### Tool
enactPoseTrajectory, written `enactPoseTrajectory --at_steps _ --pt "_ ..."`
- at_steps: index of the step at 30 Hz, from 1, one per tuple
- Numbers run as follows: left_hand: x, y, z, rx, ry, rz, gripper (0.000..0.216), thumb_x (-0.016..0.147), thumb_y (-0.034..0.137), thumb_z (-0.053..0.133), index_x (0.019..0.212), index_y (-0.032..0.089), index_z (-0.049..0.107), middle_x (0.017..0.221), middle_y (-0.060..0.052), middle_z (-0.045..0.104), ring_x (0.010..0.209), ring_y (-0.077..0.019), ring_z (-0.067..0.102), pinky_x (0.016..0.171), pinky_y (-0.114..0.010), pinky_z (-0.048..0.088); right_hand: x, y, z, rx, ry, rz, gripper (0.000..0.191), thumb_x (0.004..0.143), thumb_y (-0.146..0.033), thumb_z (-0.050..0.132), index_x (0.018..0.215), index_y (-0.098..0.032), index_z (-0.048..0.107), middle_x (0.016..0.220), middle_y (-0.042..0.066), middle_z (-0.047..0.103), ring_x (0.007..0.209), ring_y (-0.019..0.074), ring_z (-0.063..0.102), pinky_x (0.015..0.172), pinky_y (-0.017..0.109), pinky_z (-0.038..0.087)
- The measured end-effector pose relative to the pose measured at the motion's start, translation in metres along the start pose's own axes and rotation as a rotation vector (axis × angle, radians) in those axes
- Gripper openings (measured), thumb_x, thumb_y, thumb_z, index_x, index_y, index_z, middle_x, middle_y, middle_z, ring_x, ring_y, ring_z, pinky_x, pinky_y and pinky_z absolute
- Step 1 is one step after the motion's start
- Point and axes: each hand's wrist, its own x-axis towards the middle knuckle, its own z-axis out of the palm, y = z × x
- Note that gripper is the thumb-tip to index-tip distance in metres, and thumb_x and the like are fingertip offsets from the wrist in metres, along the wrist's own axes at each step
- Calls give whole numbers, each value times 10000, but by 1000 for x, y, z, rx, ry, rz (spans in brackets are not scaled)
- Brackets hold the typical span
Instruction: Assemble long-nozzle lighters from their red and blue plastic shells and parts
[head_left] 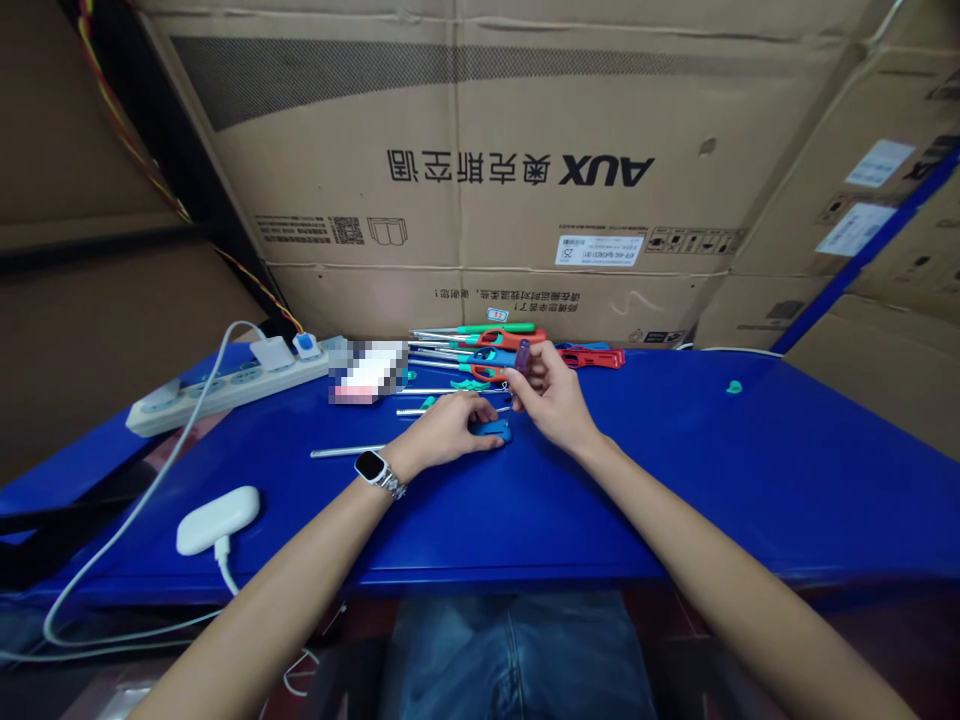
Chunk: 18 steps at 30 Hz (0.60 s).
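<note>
Table [675,480]: smooth blue surface, slight sheen. Lighters [480,350]: glossy coloured plastic handles, bare metal tubes. Loose rod [345,452]: shiny metal. Boxes [465,150]: matt brown cardboard, paper labels. Power strip [217,390]: smooth white plastic. Watch [373,468]: metal band.

Even, moderately bright light falls from above on the blue table [675,480], which shows soft sheen but no hard glare; shadows under the forearms are faint. Left of the table the corner is dim and murky, and below its front edge all is dark. Wide-angle bending curves the table's edge and the cardboard box [465,150] behind it; a pixelated patch sits at the table's rear.
</note>
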Motion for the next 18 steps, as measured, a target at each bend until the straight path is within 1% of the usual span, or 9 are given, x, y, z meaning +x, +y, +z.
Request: enactPoseTrajectory --at_steps 4,10,18 --pt "0 1 0 1 5 -6 314 758 397 769 969 171 713 936 -67 725 852 -223 661 763 -320 507 -1 0 0 -6 -7 -5 269 891 -442 625 930 -240 453 736 -39 599 510 102 575 481 244 486" --pt "1 2 0 -3 23 0 303 743 406 770 939 181 716 908 -64 728 839 -232 666 754 -330 511 -1 2 1 -17 -19 -6 259 902 -445 611 934 -246 449 725 -43 579 517 107 580 500 251 491" --pt "0 3 -1 -7 14 4 293 750 397 764 940 178 718 896 -64 728 830 -231 661 742 -323 502 -3 4 2 -40 -29 12 289 887 -478 615 935 -247 449 718 -44 561 518 108 566 505 254 497"
